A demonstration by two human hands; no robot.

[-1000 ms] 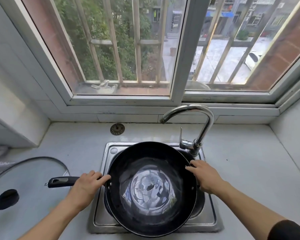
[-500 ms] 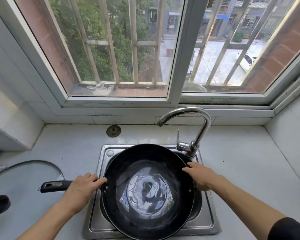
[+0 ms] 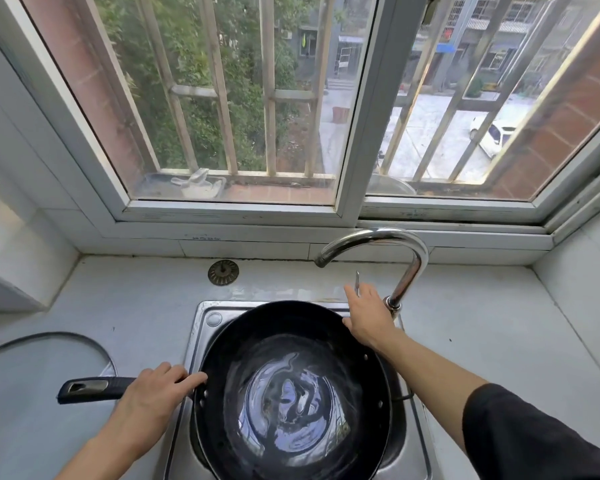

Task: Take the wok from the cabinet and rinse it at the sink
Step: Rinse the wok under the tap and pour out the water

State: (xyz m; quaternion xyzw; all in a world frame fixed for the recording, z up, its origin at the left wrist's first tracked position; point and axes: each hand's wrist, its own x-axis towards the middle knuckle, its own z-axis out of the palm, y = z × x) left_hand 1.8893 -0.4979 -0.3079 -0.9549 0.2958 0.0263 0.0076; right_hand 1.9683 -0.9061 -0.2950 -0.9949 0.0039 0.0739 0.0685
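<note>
The black wok [image 3: 291, 386] sits in the steel sink [image 3: 205, 317], with a shallow pool of water swirling in its bottom. My left hand [image 3: 153, 393] grips the wok's long black handle [image 3: 90, 388] close to the rim, the index finger reaching onto the rim. My right hand [image 3: 366, 313] is lifted off the wok's far right edge. Its straight fingers touch the thin upright lever [image 3: 357, 280] of the chrome tap [image 3: 395, 251]. No water is seen coming from the spout.
A glass lid [image 3: 42, 358] with a black knob lies on the white counter at the left. A round metal sink strainer [image 3: 223, 272] rests on the counter behind the sink. The barred window and its sill stand close behind the tap.
My right hand left the wok's right rim and moved up to the tap lever. My left hand kept its hold on the handle. The water in the wok is still swirling.
</note>
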